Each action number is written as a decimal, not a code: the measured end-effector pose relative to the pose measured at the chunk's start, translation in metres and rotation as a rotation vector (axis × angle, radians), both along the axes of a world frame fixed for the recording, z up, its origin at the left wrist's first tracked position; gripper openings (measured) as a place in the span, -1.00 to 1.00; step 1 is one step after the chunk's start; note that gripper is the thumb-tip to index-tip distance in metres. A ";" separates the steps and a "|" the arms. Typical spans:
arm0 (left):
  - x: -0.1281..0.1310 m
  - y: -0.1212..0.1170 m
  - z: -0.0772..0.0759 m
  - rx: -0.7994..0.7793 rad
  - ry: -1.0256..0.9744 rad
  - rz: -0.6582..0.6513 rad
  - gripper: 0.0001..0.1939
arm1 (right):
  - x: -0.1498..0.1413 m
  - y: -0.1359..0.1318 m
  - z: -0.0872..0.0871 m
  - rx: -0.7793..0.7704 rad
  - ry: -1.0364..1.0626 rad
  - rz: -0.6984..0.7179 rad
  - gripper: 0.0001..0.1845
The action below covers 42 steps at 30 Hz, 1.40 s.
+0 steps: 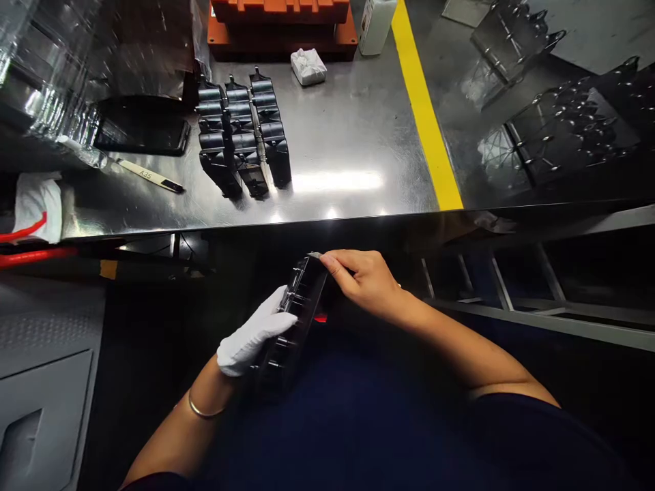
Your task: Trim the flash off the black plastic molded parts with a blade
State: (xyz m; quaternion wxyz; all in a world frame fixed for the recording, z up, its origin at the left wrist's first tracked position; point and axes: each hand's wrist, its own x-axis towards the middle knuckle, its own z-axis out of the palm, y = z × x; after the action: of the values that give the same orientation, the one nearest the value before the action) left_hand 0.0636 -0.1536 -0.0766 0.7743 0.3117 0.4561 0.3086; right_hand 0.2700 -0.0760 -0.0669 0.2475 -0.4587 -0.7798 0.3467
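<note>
Held a ribbed black plastic part (308, 296) tilted beside the metal surface (353, 129), clasped midway in the gloved left hand (248, 341) and pinched at the top by the bare right hand (371, 279). Looked light, stiff, slick; seemed safest gripped along its solid sides.

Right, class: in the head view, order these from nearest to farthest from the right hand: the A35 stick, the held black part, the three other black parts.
From the right hand:
1. held black part, at its fingertips
2. three other black parts, ahead, left
3. A35 stick, farther left
</note>
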 end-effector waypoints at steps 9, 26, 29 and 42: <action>0.002 0.002 -0.003 0.104 0.130 0.016 -0.42 | 0.007 0.003 0.007 0.097 0.003 0.107 -0.57; -0.002 -0.016 -0.037 0.582 0.773 0.238 -0.23 | 0.020 0.007 0.013 0.594 -0.216 0.240 -0.39; -0.006 -0.010 -0.028 0.532 0.664 0.139 -0.22 | 0.022 0.010 0.013 0.565 -0.170 0.332 -0.34; 0.002 0.000 -0.011 0.237 0.748 0.298 -0.26 | 0.023 0.003 -0.008 -0.343 0.564 -0.248 -0.59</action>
State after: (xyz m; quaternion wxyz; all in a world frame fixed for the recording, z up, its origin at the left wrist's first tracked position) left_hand 0.0652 -0.1533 -0.0874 0.4610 0.4198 0.7074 0.3328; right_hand 0.2930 -0.0734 -0.0749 0.4127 -0.4710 -0.5494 0.5532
